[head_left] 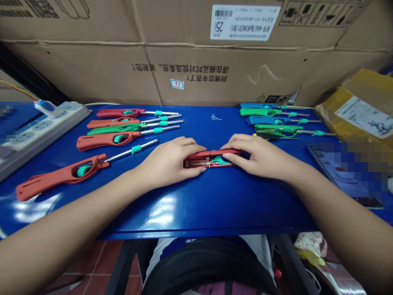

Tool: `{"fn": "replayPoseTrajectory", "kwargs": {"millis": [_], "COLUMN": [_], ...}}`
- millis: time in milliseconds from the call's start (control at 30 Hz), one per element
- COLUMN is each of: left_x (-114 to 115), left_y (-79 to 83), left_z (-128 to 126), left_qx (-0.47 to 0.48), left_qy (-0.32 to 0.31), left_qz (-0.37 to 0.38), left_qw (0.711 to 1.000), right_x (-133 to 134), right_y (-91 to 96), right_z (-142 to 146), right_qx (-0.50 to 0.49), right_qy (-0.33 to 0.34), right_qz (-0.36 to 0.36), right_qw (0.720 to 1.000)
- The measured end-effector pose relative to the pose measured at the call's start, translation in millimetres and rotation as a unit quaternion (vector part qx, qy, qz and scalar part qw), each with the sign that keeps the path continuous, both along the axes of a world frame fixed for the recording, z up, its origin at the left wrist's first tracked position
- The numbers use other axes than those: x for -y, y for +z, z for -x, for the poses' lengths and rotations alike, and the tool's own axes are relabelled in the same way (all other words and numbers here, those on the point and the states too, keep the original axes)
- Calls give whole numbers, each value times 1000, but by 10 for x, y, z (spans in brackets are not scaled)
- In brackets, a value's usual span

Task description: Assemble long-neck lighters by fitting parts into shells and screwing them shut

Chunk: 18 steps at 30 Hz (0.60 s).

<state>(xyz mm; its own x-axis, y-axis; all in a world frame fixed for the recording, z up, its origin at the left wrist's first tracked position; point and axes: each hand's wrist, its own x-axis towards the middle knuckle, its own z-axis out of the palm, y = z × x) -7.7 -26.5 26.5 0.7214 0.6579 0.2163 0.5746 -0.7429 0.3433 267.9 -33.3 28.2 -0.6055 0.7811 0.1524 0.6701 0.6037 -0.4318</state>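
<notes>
Head view: at the left, an orange plastic lighter (49, 181) lies slanted on the glossy blue desk (196, 209). The left forearm angles inward, its hand (173, 162) curled, pinching one end of an opened red plastic lighter casing (211, 153), held level at the desk's middle. The right hand (254, 157) mirrors it, gripping the other end, thumb in front.

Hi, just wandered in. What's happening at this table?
A person is holding a red casing, the left hand on one end and the right hand on the other. Its near side is open, showing a turquoise piece and thin white strands inside. On the blue table, five long-nosed lighters lie to the left; four blue and green ones lie to the right.
</notes>
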Motion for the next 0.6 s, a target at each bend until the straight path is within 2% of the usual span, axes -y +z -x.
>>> {"fn": "replayPoseTrajectory", "kwargs": {"millis": [200, 367, 467, 600], "left_x": [-46, -107, -120, -119], "left_y": [-49, -77, -82, -83], "left_z": [-1, 27, 40, 39], "left_qx": [42, 34, 24, 18], "left_qy": [45, 83, 98, 97], "left_qz": [-7, -15, -18, -38], "left_qw": [998, 996, 995, 994], "right_x": [-51, -47, -15, 23], "right_y": [-69, -53, -1, 21], "right_z": [3, 1, 11, 27], "right_qx": [-5, -15, -27, -29], "right_qy": [-41, -35, -10, 63], "right_qz": [-67, -158, -188, -157], "right_qw": [997, 987, 982, 985]}}
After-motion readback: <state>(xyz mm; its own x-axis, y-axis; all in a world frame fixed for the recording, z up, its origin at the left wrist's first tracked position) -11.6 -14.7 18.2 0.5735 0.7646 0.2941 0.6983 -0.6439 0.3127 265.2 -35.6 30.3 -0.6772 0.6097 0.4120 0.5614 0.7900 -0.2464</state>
